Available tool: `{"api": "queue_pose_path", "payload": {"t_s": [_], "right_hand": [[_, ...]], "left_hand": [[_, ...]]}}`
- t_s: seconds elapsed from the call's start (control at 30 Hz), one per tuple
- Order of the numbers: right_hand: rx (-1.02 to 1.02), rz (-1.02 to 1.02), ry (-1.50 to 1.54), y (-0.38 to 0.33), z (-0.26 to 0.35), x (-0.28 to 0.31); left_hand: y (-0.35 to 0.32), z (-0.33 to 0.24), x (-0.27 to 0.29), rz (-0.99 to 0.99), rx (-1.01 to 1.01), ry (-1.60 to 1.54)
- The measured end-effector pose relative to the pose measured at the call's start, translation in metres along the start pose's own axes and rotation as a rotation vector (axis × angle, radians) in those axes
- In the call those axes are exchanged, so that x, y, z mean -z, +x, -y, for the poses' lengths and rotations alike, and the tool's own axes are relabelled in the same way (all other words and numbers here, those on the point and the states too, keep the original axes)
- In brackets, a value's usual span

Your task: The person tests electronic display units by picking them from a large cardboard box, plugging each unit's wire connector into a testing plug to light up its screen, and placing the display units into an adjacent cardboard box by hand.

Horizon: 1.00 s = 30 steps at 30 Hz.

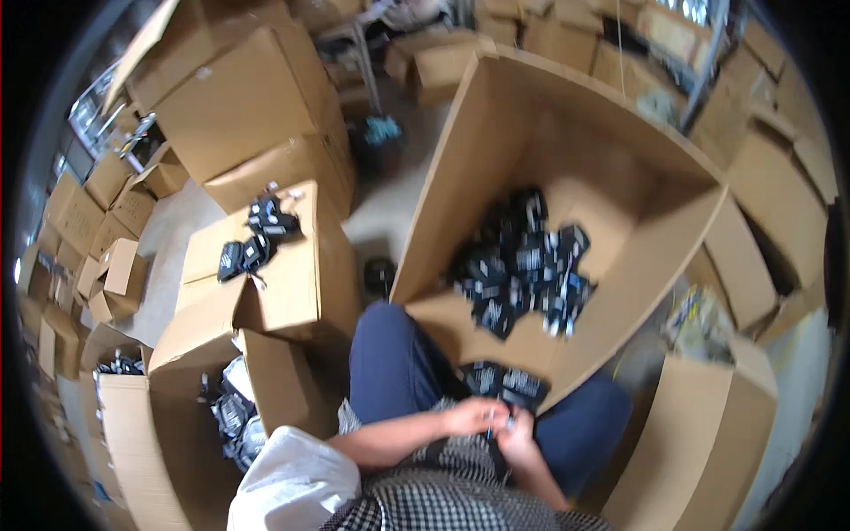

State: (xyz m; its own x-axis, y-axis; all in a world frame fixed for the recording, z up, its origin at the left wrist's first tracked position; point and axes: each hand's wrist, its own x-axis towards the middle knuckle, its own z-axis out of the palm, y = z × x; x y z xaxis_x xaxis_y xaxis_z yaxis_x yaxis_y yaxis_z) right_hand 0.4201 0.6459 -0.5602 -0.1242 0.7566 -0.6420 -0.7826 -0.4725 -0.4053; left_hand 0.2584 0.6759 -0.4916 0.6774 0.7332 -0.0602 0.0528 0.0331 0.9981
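Note:
My left hand (474, 417) and my right hand (515, 430) meet over my lap, fingers closed in a pinch. A small pale piece shows between them, too blurred to name. Just beyond my fingertips lie two black fabric items with white print (503, 382), at the near edge of a large open carton (611, 350). Whether my fingers hold these items cannot be made out. A loose heap of similar black items (522, 265), some with pale tags, lies on the carton's floor.
On a closed carton (292, 265) at the left sit several black items (258, 234). An open carton (181, 425) below it holds dark items in clear plastic (235, 416). Another open carton (686, 434) stands close on my right. Stacked cartons (239, 97) rise behind.

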Motion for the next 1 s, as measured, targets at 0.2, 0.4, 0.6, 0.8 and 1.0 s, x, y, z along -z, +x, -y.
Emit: {"api": "queue_pose_path", "payload": {"t_s": [0.2,0.4,0.6,0.8,1.0], "right_hand": [[0.156,-0.131,-0.32,-0.002,0.042,-0.036],[0.391,-0.004,-1.222,-0.003,0.078,-0.038],[-0.152,0.294,-1.335,-0.001,0.109,-0.036],[-0.29,0.393,-1.317,0.006,0.116,-0.044],[-0.257,0.412,-1.039,0.018,0.117,-0.028]], "left_hand": [[0.05,0.023,0.044,-0.299,0.253,-0.169],[0.066,0.038,0.045,-0.221,0.356,-0.259],[0.053,0.039,0.043,-0.083,0.4,-0.224],[0.052,0.035,0.051,0.052,0.415,-0.074],[0.066,0.026,0.057,0.015,0.464,-0.256]]}}
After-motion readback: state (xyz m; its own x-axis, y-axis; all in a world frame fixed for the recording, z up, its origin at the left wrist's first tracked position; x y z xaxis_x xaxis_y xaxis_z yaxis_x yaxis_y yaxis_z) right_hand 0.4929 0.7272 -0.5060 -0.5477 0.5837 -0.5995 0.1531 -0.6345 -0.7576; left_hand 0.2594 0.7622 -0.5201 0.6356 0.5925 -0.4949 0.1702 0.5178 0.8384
